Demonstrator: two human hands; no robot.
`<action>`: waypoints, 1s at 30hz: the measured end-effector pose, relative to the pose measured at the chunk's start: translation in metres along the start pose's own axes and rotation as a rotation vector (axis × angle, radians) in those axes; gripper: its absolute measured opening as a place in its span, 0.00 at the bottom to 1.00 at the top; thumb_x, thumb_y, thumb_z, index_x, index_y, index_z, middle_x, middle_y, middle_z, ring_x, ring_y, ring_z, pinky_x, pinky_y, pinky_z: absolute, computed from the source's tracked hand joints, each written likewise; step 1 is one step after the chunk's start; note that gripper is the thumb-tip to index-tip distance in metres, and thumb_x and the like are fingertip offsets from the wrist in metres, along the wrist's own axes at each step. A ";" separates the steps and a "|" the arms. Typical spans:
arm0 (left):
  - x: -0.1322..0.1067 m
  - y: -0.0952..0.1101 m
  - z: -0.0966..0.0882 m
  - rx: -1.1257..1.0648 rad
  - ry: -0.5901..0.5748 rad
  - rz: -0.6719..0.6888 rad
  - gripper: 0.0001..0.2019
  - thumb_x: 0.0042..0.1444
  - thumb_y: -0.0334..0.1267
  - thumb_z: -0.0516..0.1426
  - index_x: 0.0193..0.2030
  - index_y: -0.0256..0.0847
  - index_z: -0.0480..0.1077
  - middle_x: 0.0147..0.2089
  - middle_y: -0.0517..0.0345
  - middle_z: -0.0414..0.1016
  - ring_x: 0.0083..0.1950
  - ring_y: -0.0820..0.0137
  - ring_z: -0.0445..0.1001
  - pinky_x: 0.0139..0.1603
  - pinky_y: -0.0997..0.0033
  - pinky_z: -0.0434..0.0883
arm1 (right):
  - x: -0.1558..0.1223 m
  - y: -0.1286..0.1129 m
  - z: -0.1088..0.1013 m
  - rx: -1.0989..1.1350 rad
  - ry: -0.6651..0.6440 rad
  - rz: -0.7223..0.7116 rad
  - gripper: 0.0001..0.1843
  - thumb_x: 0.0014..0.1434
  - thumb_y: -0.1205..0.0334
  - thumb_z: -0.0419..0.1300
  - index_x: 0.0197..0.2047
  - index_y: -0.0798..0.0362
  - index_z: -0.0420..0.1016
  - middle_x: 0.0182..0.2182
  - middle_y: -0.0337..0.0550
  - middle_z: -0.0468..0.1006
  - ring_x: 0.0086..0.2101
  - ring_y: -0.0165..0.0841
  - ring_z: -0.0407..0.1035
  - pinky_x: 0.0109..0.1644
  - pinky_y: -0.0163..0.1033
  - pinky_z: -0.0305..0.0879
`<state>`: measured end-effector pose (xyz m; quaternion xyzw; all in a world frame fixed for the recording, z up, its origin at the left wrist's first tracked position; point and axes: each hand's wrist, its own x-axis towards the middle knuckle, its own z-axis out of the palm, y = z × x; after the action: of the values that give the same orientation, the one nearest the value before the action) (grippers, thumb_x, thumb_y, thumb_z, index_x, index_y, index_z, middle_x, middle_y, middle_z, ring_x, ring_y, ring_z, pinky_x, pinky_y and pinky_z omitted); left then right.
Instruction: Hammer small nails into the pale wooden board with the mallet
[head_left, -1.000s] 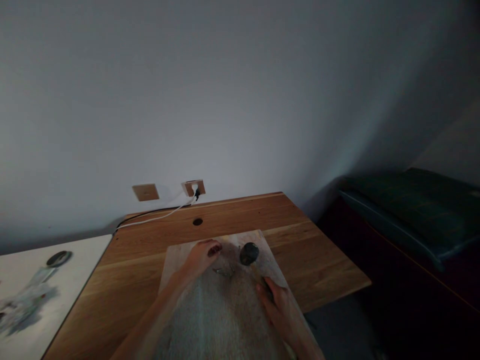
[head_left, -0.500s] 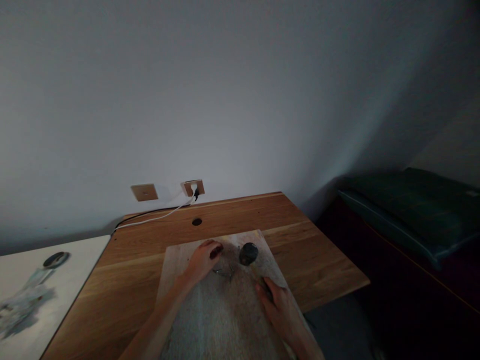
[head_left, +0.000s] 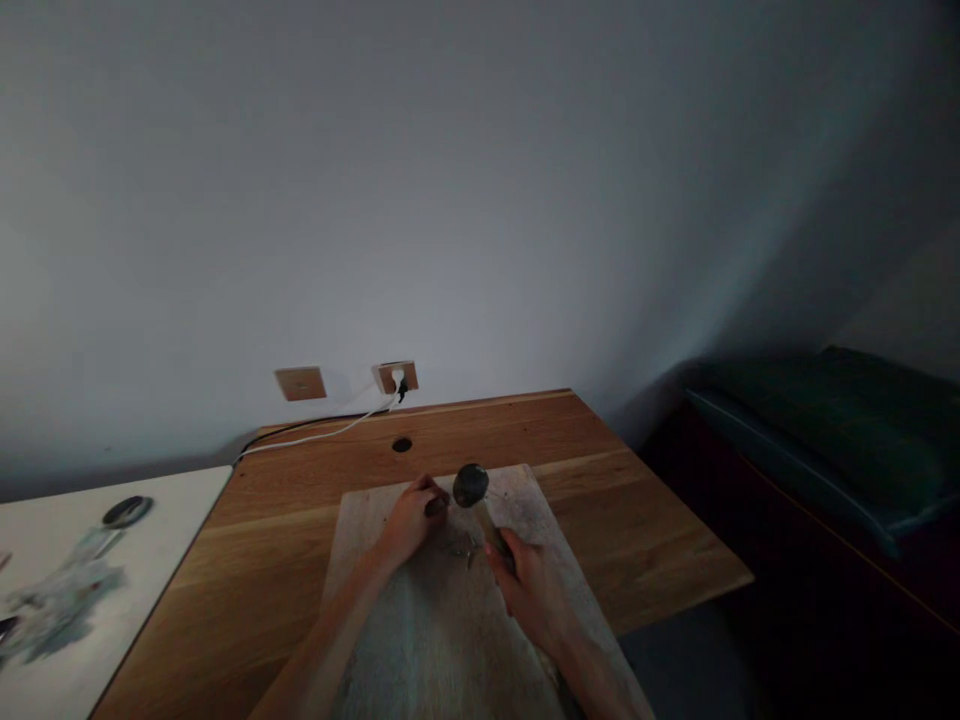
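My right hand (head_left: 534, 592) is wrapped round the handle of a mallet with a dark, round head (head_left: 471, 485). The mallet's head is raised a little over the far part of a pale, worn wooden board (head_left: 420, 640), just right of my left hand (head_left: 415, 518). The fingers of that left hand are curled together low over the board; whatever is in them is hidden. Between the two hands, a small bunch of thin metal pieces, like nails (head_left: 468, 548), lies on the board.
The board rests on a brown wooden table (head_left: 645, 520) against a grey wall. Cables (head_left: 330, 432) run from a wall socket (head_left: 397, 376) along the table's back edge. A white table (head_left: 180, 510) at left holds a dark round object (head_left: 127, 511) and crumpled clear plastic (head_left: 64, 605).
The mallet has moved left and up, its head now close to my left hand. My right hand has shifted left with it. My left hand stays near the same spot on the board.
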<state>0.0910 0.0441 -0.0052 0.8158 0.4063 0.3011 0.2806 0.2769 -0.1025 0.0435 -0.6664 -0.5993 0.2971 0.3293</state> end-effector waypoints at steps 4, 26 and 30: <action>-0.001 0.002 0.000 0.014 0.000 0.007 0.14 0.50 0.21 0.58 0.39 0.40 0.80 0.42 0.53 0.75 0.42 0.68 0.76 0.45 0.71 0.71 | 0.005 -0.006 0.005 -0.059 -0.019 0.016 0.12 0.68 0.58 0.50 0.35 0.51 0.70 0.22 0.38 0.73 0.23 0.32 0.70 0.26 0.35 0.54; -0.043 0.032 -0.025 0.215 -0.214 0.071 0.10 0.49 0.29 0.61 0.39 0.42 0.76 0.44 0.54 0.73 0.49 0.61 0.73 0.53 0.63 0.70 | -0.014 0.017 0.004 -0.039 0.002 0.092 0.19 0.67 0.50 0.45 0.38 0.50 0.73 0.20 0.40 0.73 0.22 0.36 0.71 0.26 0.37 0.59; -0.044 0.027 -0.020 0.207 -0.198 0.048 0.08 0.56 0.29 0.57 0.39 0.43 0.75 0.45 0.54 0.75 0.50 0.63 0.74 0.54 0.64 0.70 | -0.022 0.024 0.005 -0.014 0.015 0.108 0.20 0.66 0.48 0.46 0.38 0.50 0.74 0.18 0.39 0.72 0.21 0.35 0.69 0.24 0.36 0.60</action>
<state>0.0682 -0.0024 0.0156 0.8755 0.3859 0.1823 0.2264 0.2853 -0.1255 0.0215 -0.7021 -0.5621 0.3052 0.3129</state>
